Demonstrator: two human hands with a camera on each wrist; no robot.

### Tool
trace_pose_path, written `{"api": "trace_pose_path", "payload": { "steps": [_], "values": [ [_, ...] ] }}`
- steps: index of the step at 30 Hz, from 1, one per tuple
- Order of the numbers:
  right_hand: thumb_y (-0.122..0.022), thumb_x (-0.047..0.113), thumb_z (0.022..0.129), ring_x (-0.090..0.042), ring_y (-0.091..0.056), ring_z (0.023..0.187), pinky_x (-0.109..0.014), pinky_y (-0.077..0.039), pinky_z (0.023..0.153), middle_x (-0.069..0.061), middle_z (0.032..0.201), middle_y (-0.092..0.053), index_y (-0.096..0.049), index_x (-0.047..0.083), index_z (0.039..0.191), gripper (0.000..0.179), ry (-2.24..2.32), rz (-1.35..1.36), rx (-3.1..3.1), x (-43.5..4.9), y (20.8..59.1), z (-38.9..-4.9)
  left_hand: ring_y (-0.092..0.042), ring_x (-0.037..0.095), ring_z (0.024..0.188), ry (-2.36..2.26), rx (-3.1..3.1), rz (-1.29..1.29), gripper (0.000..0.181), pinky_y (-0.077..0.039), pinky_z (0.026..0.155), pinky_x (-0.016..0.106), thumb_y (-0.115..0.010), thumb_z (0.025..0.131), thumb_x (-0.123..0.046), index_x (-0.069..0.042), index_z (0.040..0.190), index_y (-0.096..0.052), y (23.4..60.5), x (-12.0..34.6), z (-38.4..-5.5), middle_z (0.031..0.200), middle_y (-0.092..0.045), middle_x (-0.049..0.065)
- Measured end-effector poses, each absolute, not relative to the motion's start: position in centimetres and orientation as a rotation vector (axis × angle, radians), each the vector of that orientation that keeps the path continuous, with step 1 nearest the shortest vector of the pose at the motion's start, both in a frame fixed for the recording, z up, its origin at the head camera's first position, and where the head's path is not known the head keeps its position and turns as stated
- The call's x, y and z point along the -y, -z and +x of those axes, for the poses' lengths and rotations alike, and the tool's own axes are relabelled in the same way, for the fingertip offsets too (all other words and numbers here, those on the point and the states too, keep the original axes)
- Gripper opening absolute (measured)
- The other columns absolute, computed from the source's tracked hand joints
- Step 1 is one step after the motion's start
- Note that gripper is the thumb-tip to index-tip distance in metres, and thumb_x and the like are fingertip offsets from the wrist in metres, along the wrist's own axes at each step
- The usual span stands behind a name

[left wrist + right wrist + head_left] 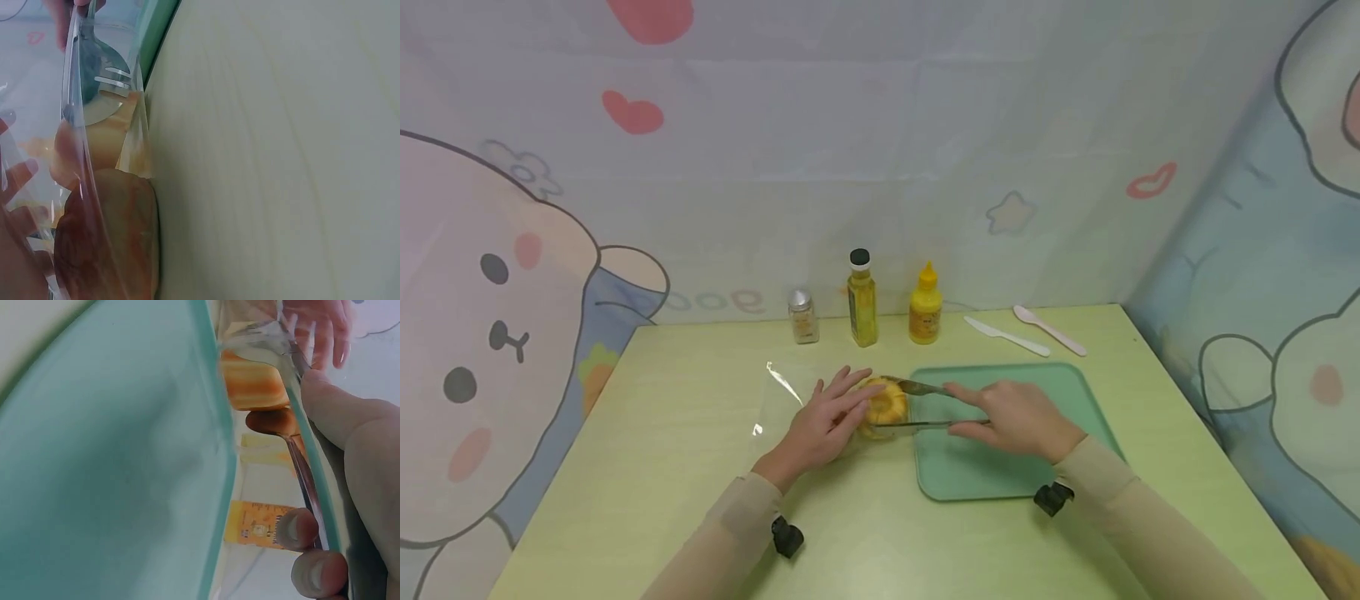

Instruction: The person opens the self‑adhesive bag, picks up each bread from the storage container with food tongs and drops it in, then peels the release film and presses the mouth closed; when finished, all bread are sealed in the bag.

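Note:
Clear plastic packaging [778,404] lies left of the tray, with buns inside. A round yellow-orange bun [889,404] sits at its right end, and the left wrist view shows a browner bun [115,231] behind the plastic. My left hand [823,421] rests on the packaging, its fingers stretched out over the bun's left side. In my right hand [1018,417] I grip metal tongs [925,389]. Their arms are spread, one slotted end and one spoon-like end [272,422], reaching to either side of the bun. Whether both ends touch it I cannot tell.
A green tray [977,479] lies under my right hand. Along the back stand a shaker [803,318], an oil bottle [862,304] and a yellow squeeze bottle [926,312]. A white plastic knife [1007,337] and a pink plastic spoon [1048,331] lie behind the tray.

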State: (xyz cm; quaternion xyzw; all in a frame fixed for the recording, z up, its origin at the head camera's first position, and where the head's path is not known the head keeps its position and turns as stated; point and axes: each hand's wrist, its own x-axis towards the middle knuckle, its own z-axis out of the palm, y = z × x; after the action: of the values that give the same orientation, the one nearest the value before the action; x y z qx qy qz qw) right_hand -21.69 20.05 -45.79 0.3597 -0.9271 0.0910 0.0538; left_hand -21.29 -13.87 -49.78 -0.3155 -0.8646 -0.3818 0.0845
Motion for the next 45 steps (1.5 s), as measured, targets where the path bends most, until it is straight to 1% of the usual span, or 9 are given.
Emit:
{"api": "trace_pose_path", "payload": {
  "steps": [2, 7, 10, 14, 21, 24, 32, 40, 45],
  "values": [
    [-0.061, 0.065, 0.099, 0.001, -0.026, 0.043, -0.023, -0.020, 0.040, 0.016, 0.045, -0.032, -0.061, 0.022, 0.150, 0.067, -0.268, 1.093, 2.818, -20.0, 45.8, -21.7, -0.027, 0.037, 0.158, 1.142, 2.583, -0.941, 0.037, -0.014, 0.118, 0.080, -0.051, 0.112, -0.025, -0.024, 0.147, -0.064, 49.8, 13.9, -21.3, 0.163, -0.048, 0.005],
    [-0.061, 0.063, 0.100, 0.001, -0.024, 0.043, -0.022, -0.019, 0.039, 0.016, 0.045, -0.030, -0.062, 0.021, 0.149, 0.065, -0.261, 1.111, 2.820, -19.6, 45.9, -21.6, -0.027, 0.039, 0.158, 1.168, 2.578, -0.958, 0.038, -0.013, 0.117, 0.081, -0.052, 0.112, -0.023, -0.022, 0.148, -0.063, 49.8, 13.9, -21.3, 0.162, -0.048, 0.012],
    [-0.062, 0.062, 0.100, 0.000, -0.025, 0.042, -0.022, -0.019, 0.038, 0.015, 0.044, -0.030, -0.062, 0.021, 0.149, 0.065, -0.270, 1.109, 2.831, -19.4, 45.9, -21.5, -0.027, 0.039, 0.158, 1.178, 2.588, -0.955, 0.038, -0.012, 0.118, 0.081, -0.051, 0.112, -0.024, -0.022, 0.148, -0.063, 49.7, 13.9, -21.4, 0.163, -0.047, 0.010],
    [-0.060, 0.065, 0.100, 0.000, -0.028, 0.041, -0.022, -0.019, 0.038, 0.014, 0.044, -0.033, -0.058, 0.019, 0.152, 0.070, -0.271, 1.095, 2.866, -19.2, 46.1, -21.5, -0.025, 0.037, 0.159, 1.187, 2.606, -0.933, 0.038, -0.010, 0.119, 0.079, -0.051, 0.113, -0.026, -0.022, 0.149, -0.062, 49.6, 14.0, -21.5, 0.164, -0.046, 0.006],
    [-0.057, 0.073, 0.097, -0.001, -0.030, 0.043, -0.024, -0.021, 0.039, 0.014, 0.047, -0.034, -0.053, 0.020, 0.157, 0.080, -0.295, 1.052, 2.929, -19.6, 46.3, -21.3, -0.027, 0.040, 0.158, 1.197, 2.584, -0.906, 0.038, -0.008, 0.118, 0.081, -0.051, 0.113, -0.026, -0.023, 0.148, -0.064, 49.6, 14.1, -21.8, 0.162, -0.049, 0.010],
    [-0.061, 0.072, 0.095, -0.001, -0.031, 0.044, -0.024, -0.023, 0.039, 0.014, 0.048, -0.035, -0.053, 0.021, 0.157, 0.080, -0.325, 1.034, 2.933, -20.2, 46.0, -21.1, -0.028, 0.040, 0.157, 1.196, 2.583, -0.902, 0.037, -0.008, 0.118, 0.081, -0.052, 0.112, -0.027, -0.022, 0.147, -0.065, 49.7, 14.1, -21.8, 0.160, -0.050, 0.009],
    [-0.067, 0.068, 0.093, 0.003, -0.037, 0.049, -0.022, -0.032, 0.045, 0.019, 0.056, -0.040, -0.055, 0.024, 0.155, 0.077, -0.400, 1.000, 2.873, -22.9, 45.3, -20.4, -0.030, 0.044, 0.156, 1.186, 2.603, -0.890, 0.037, -0.008, 0.117, 0.082, -0.051, 0.113, -0.028, -0.021, 0.147, -0.065, 50.0, 14.3, -21.8, 0.158, -0.053, 0.011],
    [-0.072, 0.062, 0.094, 0.002, -0.035, 0.051, -0.022, -0.035, 0.047, 0.021, 0.067, -0.046, -0.053, 0.025, 0.156, 0.075, -0.436, 0.854, 2.869, -26.7, 44.5, -19.3, -0.034, 0.045, 0.153, 1.201, 2.618, -0.890, 0.038, -0.021, 0.117, 0.079, -0.050, 0.113, -0.029, -0.019, 0.147, -0.064, 49.5, 14.4, -22.3, 0.156, -0.054, 0.015],
    [-0.074, 0.056, 0.095, 0.000, -0.036, 0.050, -0.024, -0.034, 0.047, 0.019, 0.073, -0.050, -0.053, 0.024, 0.156, 0.072, -0.442, 0.715, 2.876, -29.3, 44.2, -18.3, -0.036, 0.042, 0.153, 1.194, 2.623, -0.880, 0.039, -0.020, 0.117, 0.079, -0.050, 0.113, -0.031, -0.021, 0.148, -0.063, 49.5, 14.4, -22.4, 0.155, -0.055, 0.015]
  ]
}}
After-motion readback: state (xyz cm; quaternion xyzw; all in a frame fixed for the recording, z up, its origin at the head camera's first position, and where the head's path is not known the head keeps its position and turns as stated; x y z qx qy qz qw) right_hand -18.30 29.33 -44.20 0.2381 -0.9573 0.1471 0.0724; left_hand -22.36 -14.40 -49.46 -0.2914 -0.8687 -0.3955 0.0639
